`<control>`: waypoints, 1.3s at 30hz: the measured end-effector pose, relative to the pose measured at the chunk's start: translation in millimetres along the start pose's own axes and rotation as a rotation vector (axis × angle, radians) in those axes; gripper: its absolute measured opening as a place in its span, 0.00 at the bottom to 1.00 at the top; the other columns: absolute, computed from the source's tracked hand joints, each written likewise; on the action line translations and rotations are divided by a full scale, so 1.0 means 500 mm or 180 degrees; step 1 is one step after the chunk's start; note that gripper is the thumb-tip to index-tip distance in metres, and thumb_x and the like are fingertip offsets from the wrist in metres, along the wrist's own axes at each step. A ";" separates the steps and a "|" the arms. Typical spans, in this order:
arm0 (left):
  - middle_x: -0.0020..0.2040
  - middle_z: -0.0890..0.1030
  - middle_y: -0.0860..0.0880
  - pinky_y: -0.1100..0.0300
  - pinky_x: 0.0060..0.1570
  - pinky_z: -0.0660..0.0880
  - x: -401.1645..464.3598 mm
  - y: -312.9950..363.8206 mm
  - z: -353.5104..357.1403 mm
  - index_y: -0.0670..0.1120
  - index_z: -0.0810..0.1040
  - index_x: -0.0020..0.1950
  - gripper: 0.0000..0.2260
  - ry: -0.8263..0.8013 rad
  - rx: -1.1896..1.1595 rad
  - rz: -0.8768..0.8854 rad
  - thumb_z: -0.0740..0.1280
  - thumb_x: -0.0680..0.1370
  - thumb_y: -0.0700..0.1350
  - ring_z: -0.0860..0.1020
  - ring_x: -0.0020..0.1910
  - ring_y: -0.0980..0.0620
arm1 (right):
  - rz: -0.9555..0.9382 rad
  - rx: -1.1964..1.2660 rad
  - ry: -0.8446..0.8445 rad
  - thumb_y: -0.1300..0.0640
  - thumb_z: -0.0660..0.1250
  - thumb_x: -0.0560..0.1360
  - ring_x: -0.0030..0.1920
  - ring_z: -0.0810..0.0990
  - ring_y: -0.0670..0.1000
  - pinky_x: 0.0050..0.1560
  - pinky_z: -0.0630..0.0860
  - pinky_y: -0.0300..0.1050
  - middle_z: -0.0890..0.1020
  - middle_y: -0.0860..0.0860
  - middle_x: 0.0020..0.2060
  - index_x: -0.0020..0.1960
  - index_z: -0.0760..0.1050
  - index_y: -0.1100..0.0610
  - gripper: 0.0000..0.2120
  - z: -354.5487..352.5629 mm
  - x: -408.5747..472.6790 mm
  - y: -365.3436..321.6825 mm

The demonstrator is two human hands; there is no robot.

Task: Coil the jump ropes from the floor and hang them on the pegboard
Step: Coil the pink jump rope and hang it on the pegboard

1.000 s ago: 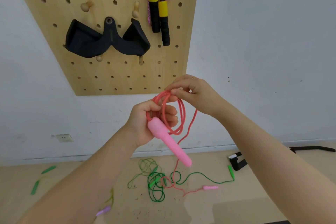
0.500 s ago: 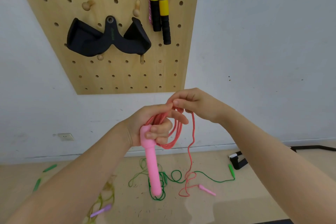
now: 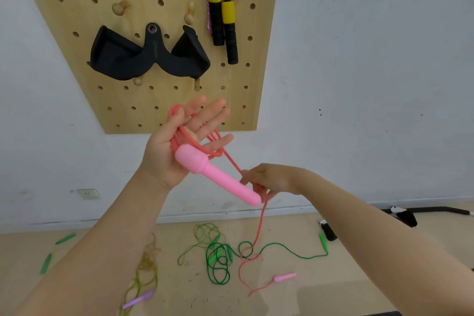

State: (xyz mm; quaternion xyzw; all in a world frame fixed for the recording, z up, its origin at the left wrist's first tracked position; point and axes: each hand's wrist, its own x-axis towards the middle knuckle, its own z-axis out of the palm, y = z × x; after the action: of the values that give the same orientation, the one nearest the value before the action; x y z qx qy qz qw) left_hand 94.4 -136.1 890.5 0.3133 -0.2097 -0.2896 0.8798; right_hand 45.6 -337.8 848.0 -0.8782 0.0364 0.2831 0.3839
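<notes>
Left hand (image 3: pixel 177 146) cradles coils; right hand (image 3: pixel 269 178) pinches pink rope (image 3: pixel 260 223).

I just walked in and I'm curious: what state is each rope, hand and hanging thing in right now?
Left hand: open, pink coils looped over it.
Right hand: pinching the pink cord.
Pink jump rope: partly coiled, far handle on the floor.
Green jump rope: tangled on the floor.
Yellow-and-black jump rope: hung on the pegboard.
Black strap: hanging on pegs.

Both forearms are bare to the frame edge, no sleeves, rings, watch or gloves showing.
</notes>
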 end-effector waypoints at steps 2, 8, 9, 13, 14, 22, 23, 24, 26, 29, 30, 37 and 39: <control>0.63 0.78 0.44 0.42 0.57 0.75 0.009 -0.011 -0.008 0.47 0.81 0.54 0.14 0.0464 0.0699 0.0045 0.57 0.77 0.46 0.73 0.65 0.45 | 0.0076 -0.0671 -0.0095 0.46 0.50 0.81 0.32 0.70 0.51 0.43 0.74 0.47 0.70 0.52 0.33 0.41 0.72 0.52 0.18 0.001 -0.014 -0.042; 0.55 0.65 0.63 0.53 0.61 0.68 0.014 -0.054 0.024 0.55 0.76 0.59 0.12 0.0532 0.3180 -0.0615 0.57 0.82 0.43 0.58 0.62 0.50 | -0.0815 -0.2015 0.0317 0.51 0.59 0.79 0.28 0.68 0.45 0.31 0.63 0.38 0.70 0.47 0.27 0.35 0.75 0.58 0.18 -0.001 -0.057 -0.142; 0.58 0.78 0.46 0.53 0.59 0.70 0.013 -0.061 0.030 0.56 0.75 0.60 0.12 0.0406 0.3304 -0.0751 0.57 0.82 0.43 0.68 0.62 0.49 | -0.0946 -0.2167 0.0291 0.54 0.61 0.78 0.28 0.68 0.45 0.31 0.64 0.38 0.69 0.48 0.26 0.31 0.71 0.58 0.18 -0.006 -0.066 -0.150; 0.38 0.81 0.52 0.57 0.46 0.72 -0.001 -0.072 0.050 0.50 0.77 0.46 0.09 0.0414 0.2860 -0.1088 0.57 0.81 0.44 0.78 0.40 0.53 | -0.0958 -0.1963 0.0012 0.58 0.65 0.74 0.34 0.79 0.53 0.38 0.78 0.43 0.75 0.54 0.32 0.41 0.78 0.65 0.10 -0.057 -0.102 -0.159; 0.42 0.83 0.50 0.56 0.47 0.74 -0.005 -0.074 0.051 0.49 0.77 0.50 0.09 0.0319 0.2626 -0.1182 0.57 0.82 0.46 0.80 0.41 0.50 | -0.0964 -0.1891 0.0126 0.58 0.66 0.74 0.32 0.78 0.51 0.38 0.77 0.42 0.77 0.53 0.32 0.41 0.79 0.65 0.09 -0.071 -0.110 -0.158; 0.20 0.61 0.52 0.64 0.25 0.68 -0.008 -0.057 0.066 0.37 0.78 0.47 0.17 -0.0153 0.1542 -0.1562 0.61 0.75 0.51 0.61 0.16 0.56 | -0.1459 -0.1160 0.1513 0.48 0.74 0.68 0.25 0.72 0.43 0.30 0.70 0.36 0.74 0.44 0.26 0.38 0.74 0.56 0.13 -0.098 -0.122 -0.131; 0.19 0.60 0.53 0.65 0.25 0.69 -0.011 -0.050 0.064 0.39 0.79 0.43 0.16 -0.0333 0.1311 -0.1705 0.63 0.75 0.52 0.61 0.15 0.57 | -0.1404 -0.0922 0.1534 0.47 0.75 0.66 0.26 0.71 0.45 0.29 0.68 0.37 0.74 0.46 0.27 0.39 0.70 0.54 0.16 -0.097 -0.118 -0.125; 0.19 0.59 0.54 0.65 0.25 0.70 -0.013 -0.045 0.059 0.40 0.80 0.42 0.15 -0.0686 0.1030 -0.1833 0.64 0.75 0.52 0.62 0.14 0.58 | -0.1387 -0.0582 0.1470 0.46 0.76 0.64 0.26 0.69 0.47 0.29 0.67 0.38 0.74 0.47 0.28 0.39 0.67 0.53 0.20 -0.095 -0.114 -0.117; 0.20 0.60 0.53 0.65 0.33 0.73 -0.019 -0.041 0.053 0.38 0.80 0.50 0.16 -0.1717 0.0357 -0.1864 0.61 0.79 0.51 0.62 0.16 0.58 | -0.1590 0.0338 0.1191 0.45 0.74 0.63 0.27 0.66 0.47 0.30 0.65 0.37 0.71 0.46 0.26 0.39 0.66 0.54 0.20 -0.082 -0.093 -0.097; 0.23 0.67 0.49 0.62 0.41 0.71 -0.026 -0.029 0.075 0.34 0.73 0.61 0.16 -0.2075 -0.0231 -0.1235 0.53 0.83 0.43 0.61 0.19 0.56 | -0.1582 0.1294 0.1165 0.45 0.65 0.72 0.31 0.67 0.47 0.37 0.69 0.40 0.70 0.46 0.28 0.37 0.70 0.57 0.16 -0.036 -0.040 -0.059; 0.27 0.72 0.46 0.60 0.43 0.72 -0.021 -0.022 0.080 0.34 0.72 0.64 0.16 -0.2016 -0.0354 -0.1086 0.53 0.83 0.42 0.61 0.20 0.56 | -0.1407 0.1289 0.1163 0.45 0.61 0.76 0.33 0.68 0.48 0.39 0.69 0.42 0.70 0.50 0.30 0.37 0.71 0.60 0.19 -0.017 -0.024 -0.047; 0.46 0.84 0.45 0.68 0.27 0.75 0.012 -0.016 0.037 0.49 0.71 0.67 0.16 -0.0133 -0.0083 -0.0592 0.58 0.79 0.44 0.58 0.17 0.59 | -0.0334 -0.0166 0.0133 0.49 0.51 0.82 0.28 0.68 0.49 0.35 0.72 0.41 0.70 0.52 0.29 0.41 0.72 0.59 0.19 0.047 -0.005 -0.070; 0.53 0.83 0.47 0.68 0.30 0.75 0.016 -0.020 0.029 0.52 0.68 0.68 0.16 0.0547 0.1126 -0.0323 0.56 0.81 0.43 0.57 0.18 0.59 | -0.0287 -0.0683 0.0123 0.49 0.51 0.81 0.29 0.70 0.50 0.35 0.73 0.41 0.72 0.52 0.31 0.43 0.73 0.59 0.18 0.041 -0.013 -0.091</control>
State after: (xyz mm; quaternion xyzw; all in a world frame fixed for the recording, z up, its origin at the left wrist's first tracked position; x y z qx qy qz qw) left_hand 88.7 -153.8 895.6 0.4967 -0.1654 -0.2644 0.8099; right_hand 43.4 -292.6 870.1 -0.9202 -0.0263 0.2509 0.2993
